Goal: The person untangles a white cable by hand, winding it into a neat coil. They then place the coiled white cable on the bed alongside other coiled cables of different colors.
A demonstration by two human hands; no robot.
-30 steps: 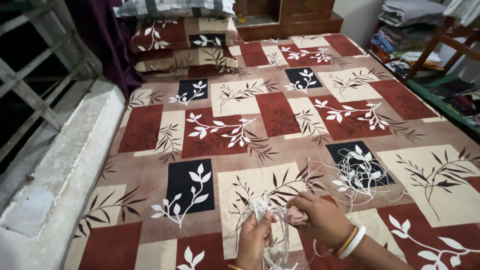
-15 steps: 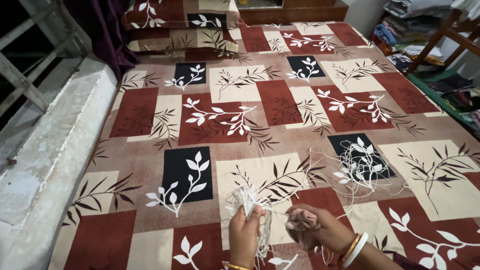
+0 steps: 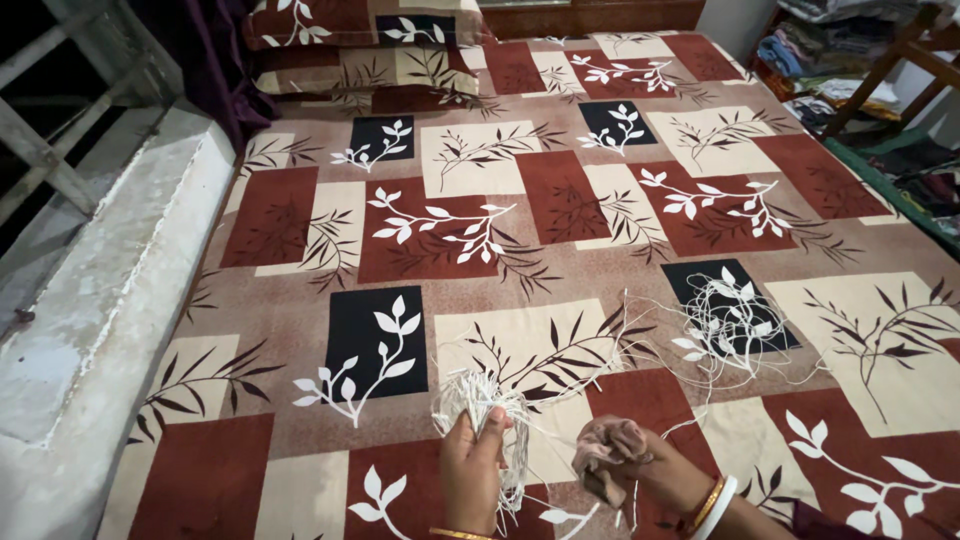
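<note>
My left hand (image 3: 470, 470) grips a bundle of white string (image 3: 478, 398) whose loops stand up above my fist and hang down below it. My right hand (image 3: 640, 475), with bangles at the wrist, holds a small crumpled pinkish-brown wad (image 3: 605, 443); a thin strand runs from it towards the bundle. Both hands hover low over the patterned bedsheet (image 3: 560, 200) near its front edge. A loose tangle of white string (image 3: 728, 322) lies on the sheet to the right, beyond my right hand.
Pillows (image 3: 360, 45) in matching fabric lie at the head of the bed. A grey concrete ledge (image 3: 90, 320) and window bars run along the left. Folded clothes on shelves (image 3: 820, 50) and a wooden frame stand at the right.
My hands have drawn apart and lowered; the left hand raised the string bundle a little and the right hand pulled the wad rightwards. The camera has tilted down slightly.
</note>
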